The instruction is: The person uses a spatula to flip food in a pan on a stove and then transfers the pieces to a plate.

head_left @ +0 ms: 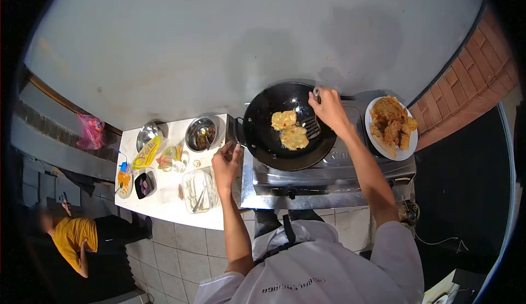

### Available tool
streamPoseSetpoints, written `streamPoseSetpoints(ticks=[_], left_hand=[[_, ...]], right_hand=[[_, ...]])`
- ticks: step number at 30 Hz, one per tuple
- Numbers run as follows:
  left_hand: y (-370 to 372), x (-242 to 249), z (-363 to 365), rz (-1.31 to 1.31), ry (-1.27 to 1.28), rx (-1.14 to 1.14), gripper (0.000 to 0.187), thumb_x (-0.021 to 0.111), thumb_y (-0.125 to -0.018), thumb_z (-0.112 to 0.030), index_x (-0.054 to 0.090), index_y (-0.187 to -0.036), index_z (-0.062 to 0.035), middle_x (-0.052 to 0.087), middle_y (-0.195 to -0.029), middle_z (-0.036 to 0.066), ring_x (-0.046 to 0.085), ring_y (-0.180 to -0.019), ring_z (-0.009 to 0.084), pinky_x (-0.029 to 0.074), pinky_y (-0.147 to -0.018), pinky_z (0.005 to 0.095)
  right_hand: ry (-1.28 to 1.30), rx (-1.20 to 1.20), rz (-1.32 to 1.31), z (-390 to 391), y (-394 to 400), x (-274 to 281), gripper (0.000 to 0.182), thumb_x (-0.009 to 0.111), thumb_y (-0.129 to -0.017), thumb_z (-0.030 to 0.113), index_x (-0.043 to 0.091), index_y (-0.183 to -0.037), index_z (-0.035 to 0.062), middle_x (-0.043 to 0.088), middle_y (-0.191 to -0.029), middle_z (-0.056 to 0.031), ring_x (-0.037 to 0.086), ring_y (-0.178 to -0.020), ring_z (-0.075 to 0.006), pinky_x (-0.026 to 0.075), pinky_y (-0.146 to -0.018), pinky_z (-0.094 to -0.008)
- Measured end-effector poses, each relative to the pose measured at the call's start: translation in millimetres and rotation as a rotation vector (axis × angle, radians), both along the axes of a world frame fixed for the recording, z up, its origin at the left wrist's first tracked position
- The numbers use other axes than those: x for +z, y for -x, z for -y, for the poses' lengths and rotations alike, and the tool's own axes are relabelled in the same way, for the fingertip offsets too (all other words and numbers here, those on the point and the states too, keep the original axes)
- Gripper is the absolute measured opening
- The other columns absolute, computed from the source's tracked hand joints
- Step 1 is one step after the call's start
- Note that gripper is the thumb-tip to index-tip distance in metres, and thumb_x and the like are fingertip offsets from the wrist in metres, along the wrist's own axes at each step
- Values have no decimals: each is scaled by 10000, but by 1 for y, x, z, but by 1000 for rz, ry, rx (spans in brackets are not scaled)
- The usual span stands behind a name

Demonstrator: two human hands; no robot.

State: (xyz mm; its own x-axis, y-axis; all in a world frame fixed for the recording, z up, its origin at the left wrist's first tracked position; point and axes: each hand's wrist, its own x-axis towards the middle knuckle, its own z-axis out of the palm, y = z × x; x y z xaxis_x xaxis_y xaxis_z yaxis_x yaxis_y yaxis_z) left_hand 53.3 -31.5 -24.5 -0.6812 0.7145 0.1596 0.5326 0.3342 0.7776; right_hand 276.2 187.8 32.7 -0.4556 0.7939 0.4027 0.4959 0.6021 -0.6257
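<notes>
R hand [330, 109] clenched on slotted spatula [313, 128], blade nr its L at the fritters [294, 138], in wok [263, 153] L of that hand. L hand [226, 167] by wok's L edge (grip unclear, can't tell). Best: blade flat & low, slide well under, avoid tearing.

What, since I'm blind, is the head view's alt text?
The right hand holds a slotted spatula by two fritters in a black wok, the left hand near its rim. A white plate of fried food sits to the right.
</notes>
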Motion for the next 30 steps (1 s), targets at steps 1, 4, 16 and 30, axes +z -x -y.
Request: streamPoseSetpoints(ticks=[1, 4, 16, 30], left_hand=[[2, -1, -1, -7, -1, -9, 388, 700, -819, -241, 641, -1079, 42, 583, -656, 99, 517, -543, 138, 433, -544, 283], [5, -1, 1, -19, -3, -50, 381, 710, -809, -215, 639, -1070, 53, 575, -670, 102, 518, -553, 141, 433, -548, 285], [-1, -1, -6, -34, -41, -88, 353, 702, -812, -158, 632, -1073, 69, 551, -620, 62, 507, -534, 112, 428, -529, 266], [5, 0, 0, -100, -115, -67, 379, 690, -821, -165, 616, -1109, 71, 515, -579, 51, 470, -488, 114, 394, -494, 267]], right_hand=[[4, 3, 2, -2, 1, -1, 164, 606, -810, 73, 567, -764, -79, 600, -730, -221, 609, -708, -384, 468, -626, -419], [166, -59, -146, -14, -4, -24, 260, 608, -825, 108, 535, -650, -69, 561, -537, -187, 601, -486, -302, 450, -479, -380], [383, -179, -451, 37, -2, -52, 250, 567, -876, 96, 534, -685, -62, 584, -535, -108, 614, -435, -171, 475, -366, -274], [376, -229, -636, 52, 14, -56, 209, 544, -899, 86, 557, -765, -74, 603, -537, -129, 626, -454, -173, 491, -402, -281]])
